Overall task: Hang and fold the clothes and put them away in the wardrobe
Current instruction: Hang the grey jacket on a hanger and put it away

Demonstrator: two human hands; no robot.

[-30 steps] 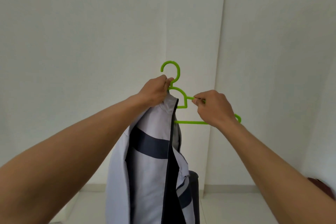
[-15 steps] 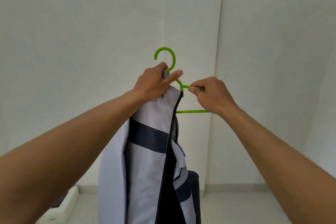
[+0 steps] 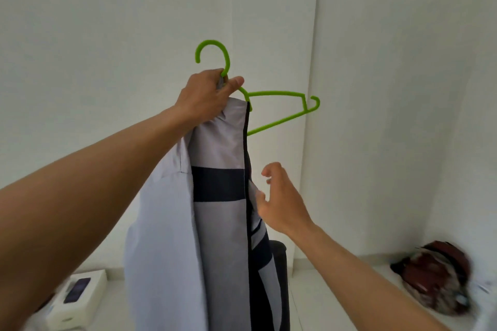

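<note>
Head view: my left hand (image 3: 207, 94) grips green hanger (image 3: 277, 94) and collar of grey jacket (image 3: 166, 223) toward 12 o'clock. My right hand (image 3: 282, 201), fingers loosely spread, holds nothing beside the jacket's dark edge. White box (image 3: 88, 301) at 7 o'clock, contents unclear; blurred dark-red bundle (image 3: 435, 274) at 4 o'clock.

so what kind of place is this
Likely a plain room at home, perhaps a bedroom: bare white walls meeting in a corner, a white box and a blurred reddish heap on the pale floor, and a grey jacket half on a green hanger.
</note>
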